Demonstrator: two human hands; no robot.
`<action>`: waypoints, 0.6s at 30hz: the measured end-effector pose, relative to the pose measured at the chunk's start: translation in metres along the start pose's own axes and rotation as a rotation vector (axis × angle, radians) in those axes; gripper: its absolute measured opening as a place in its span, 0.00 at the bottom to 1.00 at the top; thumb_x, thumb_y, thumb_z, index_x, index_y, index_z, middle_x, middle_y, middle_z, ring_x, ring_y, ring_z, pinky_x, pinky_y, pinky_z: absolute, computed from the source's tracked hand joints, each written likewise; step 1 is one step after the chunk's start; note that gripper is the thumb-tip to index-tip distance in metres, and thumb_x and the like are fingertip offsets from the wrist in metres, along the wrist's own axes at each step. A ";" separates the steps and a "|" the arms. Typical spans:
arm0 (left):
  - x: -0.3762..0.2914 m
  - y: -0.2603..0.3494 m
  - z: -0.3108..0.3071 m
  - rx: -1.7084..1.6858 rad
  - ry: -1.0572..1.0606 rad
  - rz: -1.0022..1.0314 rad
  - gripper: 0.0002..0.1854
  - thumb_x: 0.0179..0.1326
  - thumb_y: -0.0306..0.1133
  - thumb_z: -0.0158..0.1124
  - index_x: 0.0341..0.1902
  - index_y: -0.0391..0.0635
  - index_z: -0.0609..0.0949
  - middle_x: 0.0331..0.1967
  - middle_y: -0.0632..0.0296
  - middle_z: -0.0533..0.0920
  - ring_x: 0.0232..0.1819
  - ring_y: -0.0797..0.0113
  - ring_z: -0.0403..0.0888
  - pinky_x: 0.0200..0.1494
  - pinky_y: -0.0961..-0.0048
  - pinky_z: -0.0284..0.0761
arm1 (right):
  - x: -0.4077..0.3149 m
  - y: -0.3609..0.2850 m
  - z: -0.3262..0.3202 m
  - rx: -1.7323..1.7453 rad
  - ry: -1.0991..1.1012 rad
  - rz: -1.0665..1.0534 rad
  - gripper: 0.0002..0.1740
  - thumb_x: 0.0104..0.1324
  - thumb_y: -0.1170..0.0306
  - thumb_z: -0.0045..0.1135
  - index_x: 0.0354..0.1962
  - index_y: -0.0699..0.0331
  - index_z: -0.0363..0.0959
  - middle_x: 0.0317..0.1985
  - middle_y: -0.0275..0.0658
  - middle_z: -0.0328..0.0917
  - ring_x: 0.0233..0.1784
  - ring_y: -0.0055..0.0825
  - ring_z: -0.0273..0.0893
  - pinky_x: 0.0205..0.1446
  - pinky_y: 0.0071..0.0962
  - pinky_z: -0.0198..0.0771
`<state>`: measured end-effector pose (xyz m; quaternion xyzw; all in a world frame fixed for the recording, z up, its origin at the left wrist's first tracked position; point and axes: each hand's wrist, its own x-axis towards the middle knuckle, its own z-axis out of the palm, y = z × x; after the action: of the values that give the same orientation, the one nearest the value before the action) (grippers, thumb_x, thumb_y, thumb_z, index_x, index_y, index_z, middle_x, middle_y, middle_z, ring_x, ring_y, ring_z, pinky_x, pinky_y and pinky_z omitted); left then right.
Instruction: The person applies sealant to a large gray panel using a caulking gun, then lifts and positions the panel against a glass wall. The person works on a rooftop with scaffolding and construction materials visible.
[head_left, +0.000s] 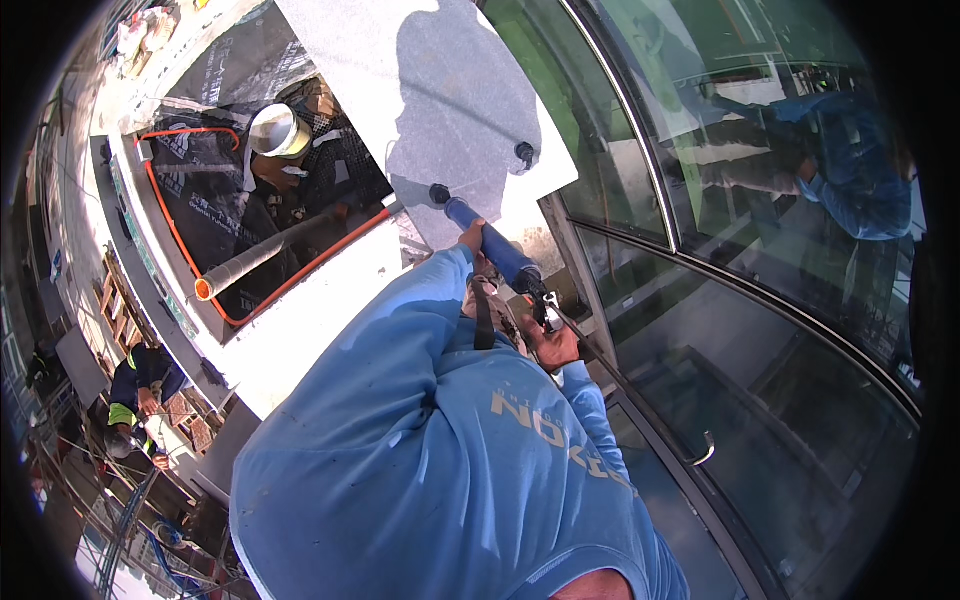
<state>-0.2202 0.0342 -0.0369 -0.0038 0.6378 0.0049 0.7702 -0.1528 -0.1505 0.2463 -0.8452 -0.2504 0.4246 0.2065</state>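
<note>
My left hand (471, 238) grips the blue barrel of a caulking gun (499, 251), which slants away from my body. At the rear of the gun, my right hand (551, 345) is closed around its metal handle and trigger. A thin plunger rod runs back from there past my right sleeve. The black front cap (439, 194) of the gun is over a pale flat panel (420, 45); I cannot tell whether they touch. Further right on that panel is a small black object (525, 154), its kind unclear. My shadow falls across the panel.
To the left, a recess lined with black printed membrane (217, 75) holds a bucket (281, 131), a long tube (262, 259) and orange conduit (176, 232). Framed glass panes (750, 390) with a metal handle (705, 450) stand close on the right. Another person (142, 390) works lower left.
</note>
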 end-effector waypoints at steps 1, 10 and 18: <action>-0.005 0.002 0.000 -0.030 -0.040 0.005 0.33 0.66 0.56 0.62 0.59 0.39 0.70 0.48 0.51 0.79 0.45 0.53 0.84 0.48 0.49 0.84 | 0.003 0.000 0.001 -0.035 0.007 -0.047 0.35 0.61 0.42 0.66 0.49 0.67 0.76 0.39 0.53 0.82 0.45 0.52 0.82 0.49 0.45 0.76; -0.035 0.027 -0.018 -0.332 -0.324 0.028 0.39 0.67 0.59 0.58 0.67 0.39 0.63 0.56 0.45 0.76 0.56 0.45 0.79 0.65 0.46 0.73 | 0.031 -0.070 -0.018 -0.004 -0.132 -0.452 0.20 0.66 0.61 0.64 0.47 0.68 0.79 0.37 0.57 0.83 0.43 0.55 0.84 0.44 0.43 0.78; -0.027 0.011 -0.001 -0.230 -0.160 0.112 0.34 0.68 0.56 0.57 0.60 0.35 0.70 0.45 0.47 0.80 0.43 0.50 0.84 0.49 0.49 0.82 | 0.019 -0.031 -0.026 -0.031 -0.063 -0.268 0.22 0.61 0.59 0.71 0.42 0.71 0.79 0.33 0.53 0.83 0.33 0.48 0.84 0.36 0.41 0.76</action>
<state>-0.2265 0.0450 -0.0101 -0.0558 0.5688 0.1213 0.8116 -0.1295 -0.1179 0.2660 -0.7936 -0.3738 0.4156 0.2403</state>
